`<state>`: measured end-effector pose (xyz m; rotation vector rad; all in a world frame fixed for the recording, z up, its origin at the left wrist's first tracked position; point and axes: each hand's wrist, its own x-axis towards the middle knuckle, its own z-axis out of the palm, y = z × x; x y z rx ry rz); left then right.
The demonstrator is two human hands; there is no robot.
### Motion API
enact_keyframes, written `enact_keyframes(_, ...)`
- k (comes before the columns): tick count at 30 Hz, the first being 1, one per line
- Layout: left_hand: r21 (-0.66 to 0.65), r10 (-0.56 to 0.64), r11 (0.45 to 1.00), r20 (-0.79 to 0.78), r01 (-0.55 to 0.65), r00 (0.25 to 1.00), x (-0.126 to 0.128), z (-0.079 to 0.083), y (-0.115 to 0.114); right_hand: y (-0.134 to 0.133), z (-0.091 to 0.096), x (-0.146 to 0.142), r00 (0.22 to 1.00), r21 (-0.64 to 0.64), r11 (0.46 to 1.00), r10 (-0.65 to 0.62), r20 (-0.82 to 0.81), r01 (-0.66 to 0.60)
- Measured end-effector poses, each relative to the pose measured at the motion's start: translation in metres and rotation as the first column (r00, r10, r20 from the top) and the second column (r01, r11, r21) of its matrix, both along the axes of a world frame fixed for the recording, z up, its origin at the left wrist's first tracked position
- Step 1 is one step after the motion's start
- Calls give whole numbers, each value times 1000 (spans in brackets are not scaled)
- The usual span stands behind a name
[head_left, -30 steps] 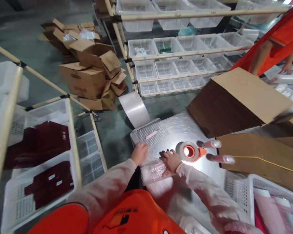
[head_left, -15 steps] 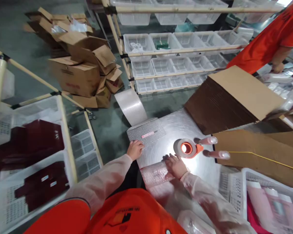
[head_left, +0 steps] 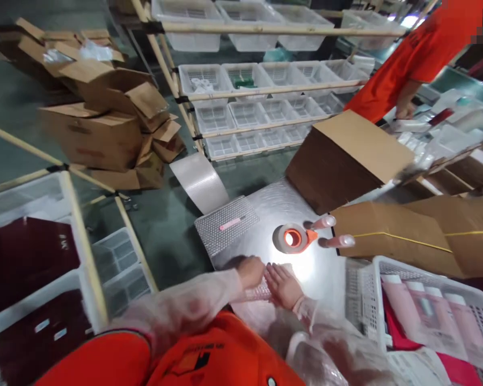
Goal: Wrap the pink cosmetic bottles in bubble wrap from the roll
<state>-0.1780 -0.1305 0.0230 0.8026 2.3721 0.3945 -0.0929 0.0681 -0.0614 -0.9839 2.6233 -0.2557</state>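
Observation:
A pinkish bubble-wrap bundle (head_left: 259,292) lies near the front edge of the metal table (head_left: 261,241), largely covered by my hands. My left hand (head_left: 250,272) is closed at its upper left side, with the fingertips hidden against the wrap. Flat on the right part of the bundle rests my right hand (head_left: 282,286), its fingers stretched out. Beyond them stands an orange tape roll (head_left: 292,238) beside two upright pink tubes (head_left: 325,222). A pink craft knife (head_left: 231,223) lies on a bubble-wrap sheet (head_left: 209,231) to the left.
A strip of bubble wrap (head_left: 201,179) hangs past the table's far left edge. A cardboard box (head_left: 326,171) stands at the back right. The white basket (head_left: 380,308) on the right holds pink bottles (head_left: 430,313). A co-worker in orange (head_left: 402,69) stands behind the box.
My left hand has moved right, from the bubble-wrap sheet to the bundle, and has closed. My right hand stays on the bundle. The whole view has shifted.

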Motion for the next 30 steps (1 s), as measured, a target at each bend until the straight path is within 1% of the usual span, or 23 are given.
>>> enact_keyframes(2, 53, -15, 998, -71, 19, 997, -28, 5, 38, -8, -4, 14, 980, -29, 982, -190, -59, 189)
enact_keyframes(3, 76, -27, 997, -101, 35, 995, -39, 6, 59, -16, -4, 19, 954, -27, 956, -292, -75, 291)
enact_keyframes(5, 80, -65, 994, -126, 76, 990, -51, 6, 95, -36, 1, 21, 879, 27, 880, -473, -66, 475)
enact_keyframes(6, 69, -86, 993, -130, 95, 988, -53, 6, 107, -48, 5, 20, 840, 63, 838, -540, -52, 542)
enact_keyframes(7, 54, -107, 992, -132, 115, 986, -53, 6, 114, -58, 10, 17, 805, 94, 800, -591, -44, 592)
enact_keyframes(8, 44, -125, 990, -136, 132, 983, -53, 8, 117, -67, 15, 14, 774, 118, 766, -632, -40, 632)
enact_keyframes(10, 38, -153, 986, -148, 160, 977, -53, 16, 108, -80, 25, 10, 723, 148, 712, -689, -44, 687)
enact_keyframes(12, 34, -150, 987, -155, 157, 976, -58, 31, 89, -84, 33, 10, 703, 176, 689, -710, -31, 703)
enact_keyframes(13, 23, -136, 990, -154, 141, 979, -62, 40, 77, -83, 36, 11, 705, 193, 690, -709, -12, 697)
enact_keyframes(15, -13, -95, 996, -135, 94, 986, -71, 62, 53, -80, 39, 15, 726, 209, 715, -687, 29, 667)
enact_keyframes(17, -48, -58, 997, -105, 54, 993, -75, 82, 31, -75, 42, 18, 744, 198, 737, -667, 53, 647)
enact_keyframes(19, -50, 2, 999, -70, -5, 998, -74, 99, 16, -72, 43, 18, 751, 158, 749, -658, 59, 644)
enact_keyframes(21, -17, 84, 996, -61, -85, 995, -66, 108, 9, -72, 44, 18, 750, 118, 751, -658, 60, 650)
enact_keyframes(22, 3, 122, 993, -63, -122, 991, -60, 110, 8, -72, 45, 17, 748, 105, 750, -661, 62, 653)
enact_keyframes(24, 28, 170, 985, -69, -168, 983, -46, 108, 9, -72, 45, 17, 742, 99, 743, -668, 59, 662)
enact_keyframes(26, -5, 173, 985, -61, -173, 983, -32, 98, 10, -73, 44, 17, 739, 97, 741, -671, 64, 665)
enact_keyframes(28, -73, 156, 984, -53, -160, 986, -19, 85, 9, -73, 43, 17, 735, 89, 739, -673, 80, 668)
enact_keyframes(30, -128, 140, 981, -58, -146, 988, -10, 73, 7, -74, 42, 14, 711, 87, 716, -698, 83, 693)
